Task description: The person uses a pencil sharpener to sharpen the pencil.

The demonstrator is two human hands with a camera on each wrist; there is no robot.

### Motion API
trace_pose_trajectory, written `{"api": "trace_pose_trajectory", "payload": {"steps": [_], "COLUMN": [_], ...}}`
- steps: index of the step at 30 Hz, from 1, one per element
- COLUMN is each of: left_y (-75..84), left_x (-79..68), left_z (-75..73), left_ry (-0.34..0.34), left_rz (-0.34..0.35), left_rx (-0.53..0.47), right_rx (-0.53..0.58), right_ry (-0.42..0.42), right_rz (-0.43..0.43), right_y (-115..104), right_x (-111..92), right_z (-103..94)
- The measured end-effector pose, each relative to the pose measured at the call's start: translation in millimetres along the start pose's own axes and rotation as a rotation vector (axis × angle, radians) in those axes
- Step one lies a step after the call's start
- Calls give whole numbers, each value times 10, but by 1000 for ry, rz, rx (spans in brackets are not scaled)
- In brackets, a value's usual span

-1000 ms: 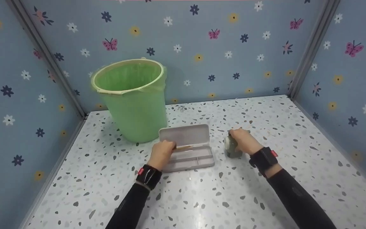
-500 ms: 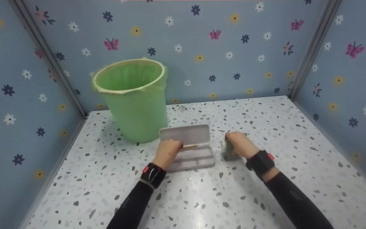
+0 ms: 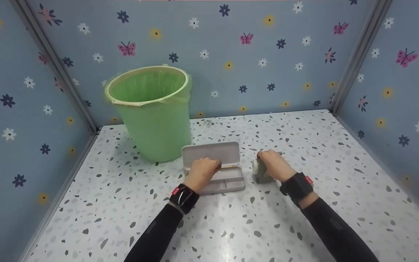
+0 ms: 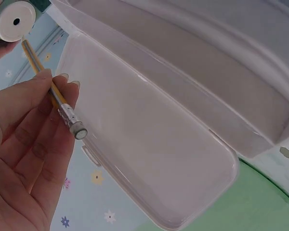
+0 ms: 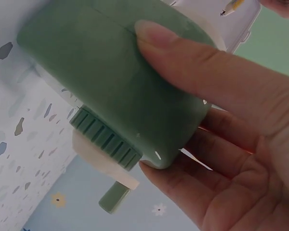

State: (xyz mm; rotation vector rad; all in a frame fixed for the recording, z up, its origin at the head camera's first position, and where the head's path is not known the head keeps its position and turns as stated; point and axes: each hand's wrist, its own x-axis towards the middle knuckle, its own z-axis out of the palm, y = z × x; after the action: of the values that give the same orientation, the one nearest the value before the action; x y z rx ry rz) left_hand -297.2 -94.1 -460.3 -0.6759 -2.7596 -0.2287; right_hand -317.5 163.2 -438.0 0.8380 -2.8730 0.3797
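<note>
My left hand (image 3: 203,174) pinches a yellow-striped pencil (image 4: 66,113) near its eraser end, over the open pencil case (image 3: 226,151). In the left wrist view the pencil's far end points at the white round face of a green pencil sharpener (image 3: 261,175), close to the dark hole in it. My right hand (image 3: 277,165) grips the sharpener's body, thumb on one side and fingers around the other. The right wrist view shows the sharpener's crank handle (image 5: 114,196) and a ribbed green part beside it. The case's lid leans back, and its divided tray looks bare.
A green bin (image 3: 158,131) with a liner stands behind the case on the left. Flower-patterned walls (image 3: 260,47) enclose the speckled white table (image 3: 227,225) at the back and both sides.
My left hand has moved right across the pencil case with the pencil, toward the sharpener. The sharpener shifted slightly left in my right hand, then stayed about still.
</note>
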Motion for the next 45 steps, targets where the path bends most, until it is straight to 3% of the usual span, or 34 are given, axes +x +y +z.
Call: {"api": "trace_pose_trajectory", "payload": {"steps": [21, 27, 34, 45], "left_y": [235, 267, 311, 413], "left_x": [173, 201, 237, 285], "left_z": [109, 107, 133, 172], "left_ry": [-10, -14, -22, 11], "left_rz": [41, 47, 54, 79], "left_rx": [-102, -105, -93, -59], "right_rx": [-37, -26, -21, -44], "right_ry": [32, 65, 47, 58], "right_rz": [-33, -46, -29, -34], "right_y": [0, 8, -10, -22], "right_x": [-22, -32, -32, -19], "right_z": [19, 20, 3, 17]}}
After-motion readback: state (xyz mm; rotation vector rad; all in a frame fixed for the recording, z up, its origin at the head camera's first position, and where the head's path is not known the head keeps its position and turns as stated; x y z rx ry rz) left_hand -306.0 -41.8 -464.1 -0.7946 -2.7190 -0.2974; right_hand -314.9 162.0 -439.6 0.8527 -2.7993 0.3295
